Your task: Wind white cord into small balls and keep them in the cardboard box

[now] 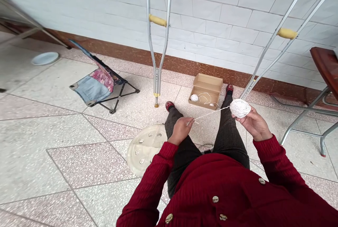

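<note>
My right hand [255,123] is closed around the lower side of a ball of white yarn [240,108], held above my right leg. A strand of yarn [211,113] runs from the ball across to my left hand [182,128]. The fingers of that hand pinch the strand, and a short end sticks out past them. On the floor between my feet lies an open cardboard box [206,82] with its lid tipped back. Inside it are a smaller ball of white yarn [194,98] and some loose loops.
Two metal crutches, one left [156,79] and one right [264,54], lean by the tiled wall. A folding chair [96,82] stands at left, a pale plate [44,58] beyond it. A round plastic stool [142,149] is beside my left leg. A metal-legged chair [323,114] stands right.
</note>
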A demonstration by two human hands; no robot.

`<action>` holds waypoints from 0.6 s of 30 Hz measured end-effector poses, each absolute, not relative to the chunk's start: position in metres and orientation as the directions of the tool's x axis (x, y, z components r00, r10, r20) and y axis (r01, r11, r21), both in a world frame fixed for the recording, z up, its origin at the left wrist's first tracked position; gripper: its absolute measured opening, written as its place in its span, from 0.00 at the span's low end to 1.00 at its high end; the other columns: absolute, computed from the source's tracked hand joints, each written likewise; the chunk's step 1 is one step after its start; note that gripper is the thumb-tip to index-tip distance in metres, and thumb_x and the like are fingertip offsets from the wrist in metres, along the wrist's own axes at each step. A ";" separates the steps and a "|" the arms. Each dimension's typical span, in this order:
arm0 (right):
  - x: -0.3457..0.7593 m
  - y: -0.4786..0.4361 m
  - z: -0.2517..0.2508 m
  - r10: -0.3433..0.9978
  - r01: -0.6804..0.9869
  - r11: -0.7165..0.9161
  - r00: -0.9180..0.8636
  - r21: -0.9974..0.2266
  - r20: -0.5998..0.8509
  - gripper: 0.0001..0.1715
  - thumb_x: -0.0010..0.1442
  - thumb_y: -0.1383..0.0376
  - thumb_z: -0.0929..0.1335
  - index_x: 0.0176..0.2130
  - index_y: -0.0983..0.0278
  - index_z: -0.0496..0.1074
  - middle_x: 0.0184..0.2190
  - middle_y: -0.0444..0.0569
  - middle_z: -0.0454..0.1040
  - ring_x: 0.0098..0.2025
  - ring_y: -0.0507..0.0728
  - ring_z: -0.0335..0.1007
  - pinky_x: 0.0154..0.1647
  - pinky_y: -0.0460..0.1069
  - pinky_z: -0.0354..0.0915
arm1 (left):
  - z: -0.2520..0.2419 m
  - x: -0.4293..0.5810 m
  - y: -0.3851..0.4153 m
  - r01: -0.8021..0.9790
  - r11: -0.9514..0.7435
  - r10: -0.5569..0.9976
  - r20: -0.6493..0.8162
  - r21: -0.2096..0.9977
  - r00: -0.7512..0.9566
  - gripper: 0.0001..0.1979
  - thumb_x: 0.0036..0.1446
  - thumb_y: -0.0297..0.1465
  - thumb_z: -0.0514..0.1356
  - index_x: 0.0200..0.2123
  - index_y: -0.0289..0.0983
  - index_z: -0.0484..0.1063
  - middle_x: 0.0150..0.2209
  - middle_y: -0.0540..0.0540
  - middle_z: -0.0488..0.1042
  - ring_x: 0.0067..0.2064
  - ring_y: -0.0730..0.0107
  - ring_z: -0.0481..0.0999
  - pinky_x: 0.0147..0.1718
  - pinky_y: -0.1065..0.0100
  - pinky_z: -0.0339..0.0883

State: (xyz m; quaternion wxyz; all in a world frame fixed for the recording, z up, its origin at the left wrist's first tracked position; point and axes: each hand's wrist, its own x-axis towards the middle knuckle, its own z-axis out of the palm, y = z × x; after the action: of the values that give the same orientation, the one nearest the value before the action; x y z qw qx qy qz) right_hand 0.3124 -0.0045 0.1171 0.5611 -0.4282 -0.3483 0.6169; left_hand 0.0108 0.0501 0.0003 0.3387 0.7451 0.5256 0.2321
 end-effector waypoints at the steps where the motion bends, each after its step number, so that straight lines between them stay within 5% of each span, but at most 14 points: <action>1: 0.313 -0.005 0.118 0.991 -0.397 -0.116 0.010 -0.910 -0.131 0.27 0.51 0.63 0.71 0.52 0.56 0.69 0.44 0.50 0.75 0.39 0.60 0.72 0.35 0.54 0.69 | 0.002 0.010 0.053 0.610 -0.193 0.945 -0.022 0.769 0.327 0.14 0.59 0.35 0.54 0.38 0.37 0.78 0.40 0.44 0.80 0.42 0.61 0.76 0.45 0.65 0.65; 9: 0.311 -0.012 0.117 0.991 -0.376 -0.128 -0.004 -0.918 -0.136 0.27 0.50 0.60 0.71 0.51 0.57 0.69 0.45 0.52 0.74 0.43 0.63 0.71 0.37 0.57 0.69 | -0.010 0.011 0.074 0.608 -0.121 0.969 -0.039 0.785 0.243 0.14 0.56 0.30 0.52 0.36 0.37 0.78 0.40 0.48 0.80 0.43 0.64 0.76 0.45 0.68 0.65; 14: 0.316 -0.020 0.142 0.994 -0.403 -0.034 0.082 -0.914 -0.074 0.26 0.49 0.59 0.71 0.49 0.54 0.69 0.47 0.51 0.73 0.45 0.64 0.70 0.38 0.58 0.69 | -0.028 -0.003 0.081 0.680 -0.068 0.975 -0.097 0.730 0.202 0.14 0.55 0.28 0.51 0.32 0.38 0.78 0.33 0.49 0.80 0.35 0.66 0.76 0.37 0.70 0.65; 18: 0.308 -0.017 0.150 0.996 -0.334 -0.072 0.025 -0.940 -0.085 0.29 0.46 0.65 0.73 0.49 0.57 0.70 0.45 0.51 0.73 0.37 0.59 0.70 0.28 0.51 0.67 | -0.012 0.002 0.078 0.647 -0.051 0.989 -0.049 0.761 0.136 0.13 0.56 0.29 0.53 0.37 0.37 0.78 0.41 0.45 0.80 0.44 0.63 0.77 0.47 0.67 0.65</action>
State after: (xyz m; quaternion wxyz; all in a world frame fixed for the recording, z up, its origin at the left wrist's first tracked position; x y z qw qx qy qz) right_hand 0.3085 -0.0171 0.1503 0.5667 -0.4373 -0.3783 0.5870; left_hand 0.0017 0.0784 -0.0115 0.3308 0.6772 0.6042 0.2589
